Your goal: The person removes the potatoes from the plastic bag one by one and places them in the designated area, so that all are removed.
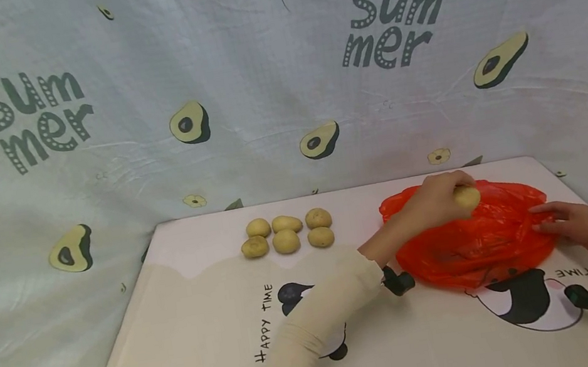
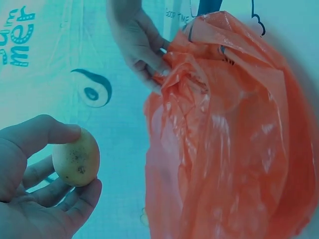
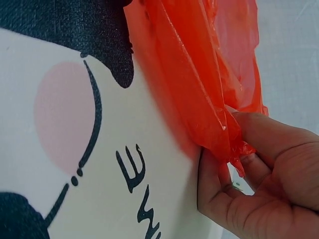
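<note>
A small yellow potato (image 2: 76, 158) is pinched between the thumb and fingers of my left hand (image 1: 439, 198), which is above the red plastic bag (image 1: 475, 251) in the head view. Dark specks mark the potato's skin in the left wrist view. My right hand (image 1: 582, 226) grips the crumpled right edge of the bag, and the right wrist view shows its thumb and fingers (image 3: 269, 134) pinching the gathered plastic. Whatever lies inside the bag is hidden by the red film.
Several potatoes (image 1: 287, 241) lie in two rows at the back middle of the table (image 1: 195, 325), left of the bag. Behind the table's far edge hangs a pale cloth (image 1: 241, 58) printed with avocados and lettering. Dark straps cross both wrists.
</note>
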`<state>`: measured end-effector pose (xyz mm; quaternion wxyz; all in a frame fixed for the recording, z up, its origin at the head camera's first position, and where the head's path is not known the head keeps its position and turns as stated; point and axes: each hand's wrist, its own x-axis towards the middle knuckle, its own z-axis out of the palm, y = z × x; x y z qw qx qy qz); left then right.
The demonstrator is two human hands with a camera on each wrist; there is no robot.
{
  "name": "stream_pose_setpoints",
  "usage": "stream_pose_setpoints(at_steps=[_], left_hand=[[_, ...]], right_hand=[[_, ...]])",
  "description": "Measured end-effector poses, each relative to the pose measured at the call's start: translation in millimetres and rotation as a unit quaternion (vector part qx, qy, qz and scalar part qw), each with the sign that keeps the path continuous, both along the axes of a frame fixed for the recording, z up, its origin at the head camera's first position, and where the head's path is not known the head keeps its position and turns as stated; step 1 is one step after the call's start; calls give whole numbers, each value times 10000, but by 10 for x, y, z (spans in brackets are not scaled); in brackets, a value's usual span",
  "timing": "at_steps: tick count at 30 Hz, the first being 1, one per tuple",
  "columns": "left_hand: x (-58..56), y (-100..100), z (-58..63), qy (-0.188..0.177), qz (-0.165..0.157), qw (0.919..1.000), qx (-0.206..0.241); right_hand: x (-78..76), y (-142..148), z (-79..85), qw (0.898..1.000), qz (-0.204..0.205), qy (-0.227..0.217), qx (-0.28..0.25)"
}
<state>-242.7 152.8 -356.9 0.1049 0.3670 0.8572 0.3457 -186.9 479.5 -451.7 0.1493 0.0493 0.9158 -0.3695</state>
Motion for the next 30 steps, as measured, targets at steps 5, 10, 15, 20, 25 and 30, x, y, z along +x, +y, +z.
stream_pose_setpoints(at_steps=[5,10,15,20,25,30], left_hand=[[17,-145,44,40,-9,9999,150],[26,-245,56,79,24,9998,192],[11,-329,35,248,-18,9992,324],[-9,-407,-12,333,-56,9976,598],[-11,-473,-60,399,-37,9971,649],[17,-542,-92,308,-22,9962,815]], right_hand=[[20,0,-6,10000,26,17,26],[23,-1,-7,10000,-18,-14,-5],[12,-4,5,10000,-30,10,70],[12,-12,11,9999,-60,-1,83],[28,-12,-21,9999,-89,5,78],[54,-38,-28,9999,-100,45,100]])
